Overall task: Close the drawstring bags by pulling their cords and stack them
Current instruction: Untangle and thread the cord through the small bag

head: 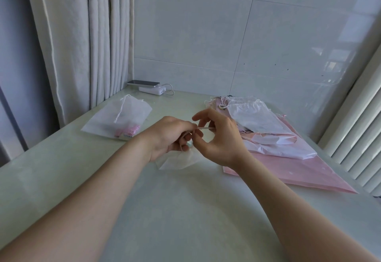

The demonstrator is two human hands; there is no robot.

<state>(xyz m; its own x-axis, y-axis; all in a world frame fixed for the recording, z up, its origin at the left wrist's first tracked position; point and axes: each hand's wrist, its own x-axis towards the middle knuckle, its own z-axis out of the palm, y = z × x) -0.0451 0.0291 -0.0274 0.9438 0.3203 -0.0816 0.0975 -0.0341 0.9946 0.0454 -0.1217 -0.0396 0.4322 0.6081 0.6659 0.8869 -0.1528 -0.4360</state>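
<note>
Head: two hands [168, 136] [219, 138]; one cord [203, 129]

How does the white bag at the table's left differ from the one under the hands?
The left bag lies untouched, its cord slack; the held bag sits beneath the left hand and right hand, its cord taut between them. Both are white.

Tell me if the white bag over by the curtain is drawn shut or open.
Drawn shut: the white bag has its top gathered narrow, and its cord lies slack across it.
</note>
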